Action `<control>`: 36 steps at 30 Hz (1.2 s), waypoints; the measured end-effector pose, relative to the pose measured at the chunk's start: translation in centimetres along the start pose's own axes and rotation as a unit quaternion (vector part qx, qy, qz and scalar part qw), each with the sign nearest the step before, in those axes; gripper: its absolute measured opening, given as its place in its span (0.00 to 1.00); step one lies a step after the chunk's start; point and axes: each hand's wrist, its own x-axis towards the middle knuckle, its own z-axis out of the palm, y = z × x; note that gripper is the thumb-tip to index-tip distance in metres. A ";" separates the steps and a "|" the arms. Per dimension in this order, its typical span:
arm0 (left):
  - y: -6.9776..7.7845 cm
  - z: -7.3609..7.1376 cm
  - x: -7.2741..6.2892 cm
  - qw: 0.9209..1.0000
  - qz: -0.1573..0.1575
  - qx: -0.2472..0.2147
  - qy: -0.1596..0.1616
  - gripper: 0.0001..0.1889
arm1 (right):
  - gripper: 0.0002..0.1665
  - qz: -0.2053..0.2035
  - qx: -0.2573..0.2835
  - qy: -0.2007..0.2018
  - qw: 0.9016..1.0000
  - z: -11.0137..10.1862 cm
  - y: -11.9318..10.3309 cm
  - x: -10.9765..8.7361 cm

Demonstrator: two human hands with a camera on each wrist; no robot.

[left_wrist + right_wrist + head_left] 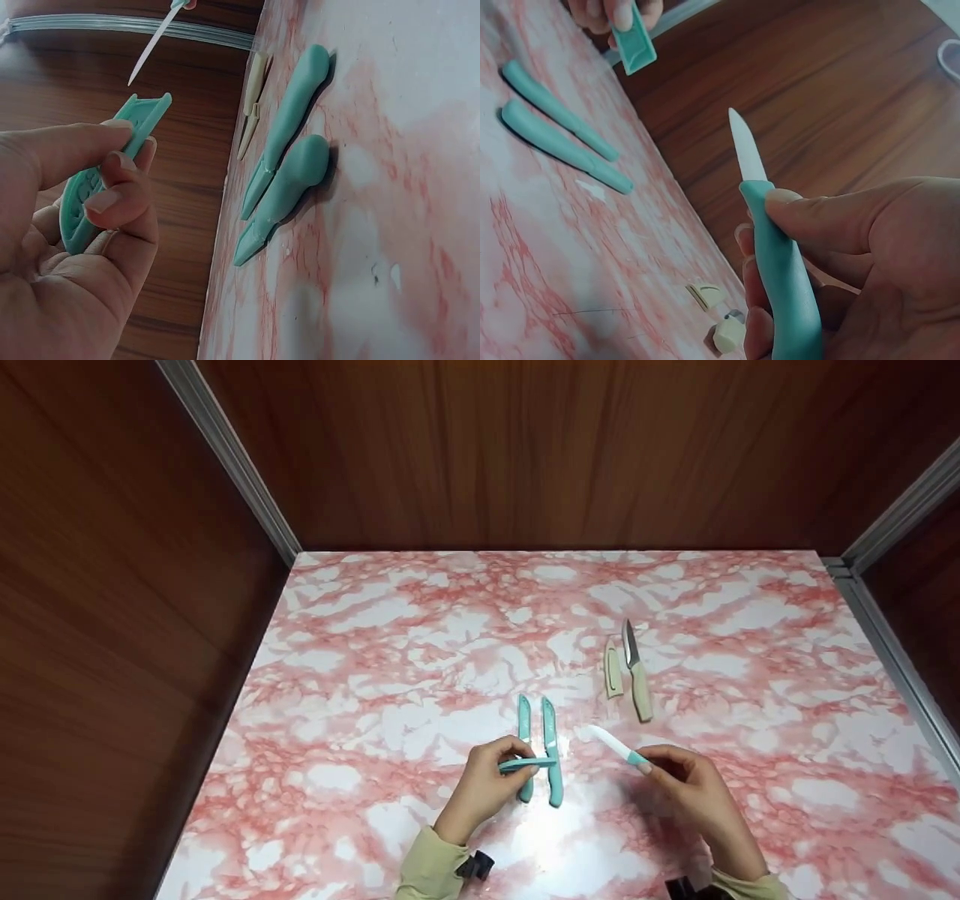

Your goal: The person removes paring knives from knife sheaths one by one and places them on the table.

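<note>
My left hand point(487, 776) pinches a teal knife sheath point(139, 124) between thumb and fingers, its open end facing the other hand. In my right hand point(686, 784) is a knife point(780, 277) with a teal handle, gripped with the white blade point(609, 741) pointing out toward the left. Blade and sheath are apart. Below the left hand, two teal sheathed knives point(289, 187) lie side by side on the table, partly covered by that hand and the sheath in the head view.
Farther back on the table point(420, 645) lie a bare knife with a beige handle point(641, 694) and, left of it, its beige sheath point(613, 671). Brown wood-grain panels point(525, 457) with metal corner strips point(240, 465) enclose the table at the back and sides.
</note>
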 end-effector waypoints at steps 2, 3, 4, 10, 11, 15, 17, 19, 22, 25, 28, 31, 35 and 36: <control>0.0 0.0 0.0 1.000 0.002 0.005 -0.001 0.03 | 0.13 0.001 0.001 0.005 1.000 0.1 0.0 0.0; 0.0 0.0 0.0 1.000 0.003 0.007 -0.002 0.03 | 0.13 0.003 0.003 0.007 1.000 0.2 0.0 0.0; 0.0 0.0 0.1 1.000 0.004 0.009 -0.002 0.03 | 0.13 0.005 0.005 0.009 1.000 0.2 0.0 0.0; -0.1 0.0 0.1 1.000 0.019 0.016 -0.002 0.04 | 0.15 0.017 0.017 0.006 1.000 0.5 0.0 0.0; -0.1 0.0 0.1 1.000 0.023 0.016 -0.001 0.04 | 0.15 0.020 0.018 0.006 1.000 0.5 0.0 0.0; -0.2 0.0 0.1 0.999 0.031 0.015 0.000 0.04 | 0.15 0.029 0.023 0.008 0.999 0.6 0.0 0.2; -0.2 0.1 0.1 0.999 0.034 0.017 0.000 0.04 | 0.14 0.030 0.027 0.010 0.999 0.7 0.0 0.3; -0.2 0.1 0.1 0.999 0.039 0.025 0.003 0.04 | 0.14 0.027 0.032 0.010 0.999 0.8 0.0 0.3; -0.2 0.1 0.1 0.998 0.049 0.036 0.008 0.04 | 0.14 0.022 0.042 0.009 0.999 0.9 0.0 0.4; -0.2 0.2 0.1 0.998 0.049 0.035 0.011 0.04 | 0.14 0.023 0.044 0.003 0.999 0.9 -0.1 0.4; -0.8 0.4 0.4 0.999 0.041 0.010 0.009 0.04 | 0.16 0.031 0.048 -0.006 0.998 1.0 -0.2 0.4; -2.5 0.7 0.8 0.999 0.034 -0.011 0.010 0.05 | 0.16 0.032 0.057 -0.015 0.998 1.1 -0.2 0.5; -4.0 1.0 1.1 1.000 0.022 -0.018 0.012 0.06 | 0.17 0.026 0.060 -0.023 0.998 1.2 -0.2 0.5; -4.0 1.0 1.1 1.000 0.018 -0.019 0.011 0.07 | 0.17 0.025 0.060 -0.026 0.998 1.2 -0.2 0.6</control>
